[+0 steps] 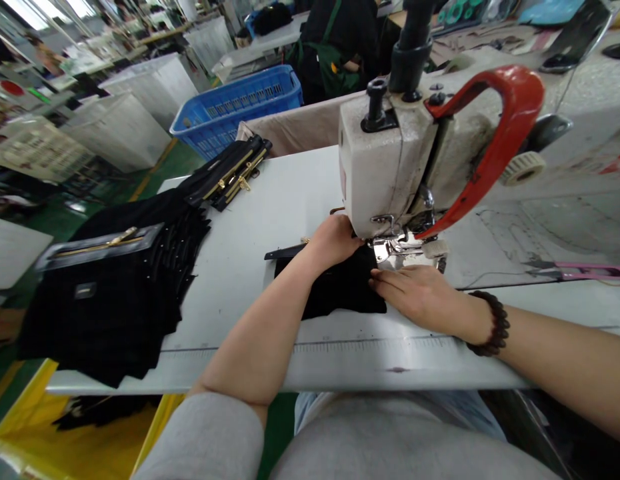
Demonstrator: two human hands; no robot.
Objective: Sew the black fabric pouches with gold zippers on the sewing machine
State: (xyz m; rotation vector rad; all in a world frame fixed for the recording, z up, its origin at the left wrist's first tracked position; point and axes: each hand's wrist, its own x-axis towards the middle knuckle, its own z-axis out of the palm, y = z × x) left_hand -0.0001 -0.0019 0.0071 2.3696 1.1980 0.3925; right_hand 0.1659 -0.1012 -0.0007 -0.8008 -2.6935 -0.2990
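A black fabric piece [340, 290] lies flat on the white table under the head of a sewing machine [377, 167]. My left hand [336, 240] rests on the fabric's far side, close against the presser foot, with its fingertips partly hidden behind the machine head. My right hand [415, 291] lies on the fabric's right edge, fingers stretched out and pressing it down. A dark strip [285, 253] with a bit of gold metal sticks out left of the fabric, partly covered by my left forearm.
Stacked black fabric pieces [115, 287] with zippers overhang the table's left side; more zippered pieces [230, 173] lie behind. Pink-handled thread snips [590, 272] lie at right. A blue basket [240, 100] stands beyond, a yellow bin [105, 443] below. Another person [335, 47] sits opposite.
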